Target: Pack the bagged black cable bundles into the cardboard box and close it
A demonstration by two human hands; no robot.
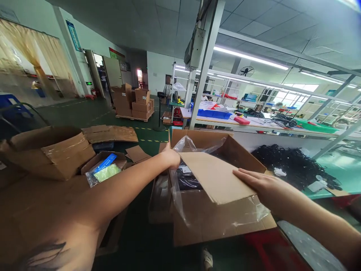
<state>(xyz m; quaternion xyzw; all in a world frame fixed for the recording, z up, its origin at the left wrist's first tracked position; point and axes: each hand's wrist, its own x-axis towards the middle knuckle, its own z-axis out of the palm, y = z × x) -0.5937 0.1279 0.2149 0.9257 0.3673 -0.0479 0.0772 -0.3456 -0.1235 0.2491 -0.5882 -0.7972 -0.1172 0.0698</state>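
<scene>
Okay, so your right hand (266,184) is lying flat on a cardboard flap (216,177), fingers together and straight, resting on its right edge, not pinching anything. Your left hand (170,156) sits at the flap's far left corner, on the rim of the open carton (222,229). Those fingers curl down out of sight, so I can't tell if they're actually holding anything.

The flap lies across the top of the carton, tilted and sloping down toward you. Its long axis points roughly from your left hand to your right, and I can't tell if it's attached to the carton or just a loose sheet.

Inside the carton there's a clear plastic liner bag (183,145) spilling over the rim, with something black (187,178) in it, partly hidden by the flap.

Just right of the carton is a big heap of black cables (293,165). To its left is a second opened carton (105,160) holding a plastic bag with a blue label. Well beyond the carton is a pallet of stacked brown cartons (132,105), and off to the far right a long workbench (254,126) with a blue bin (214,114) on it.
</scene>
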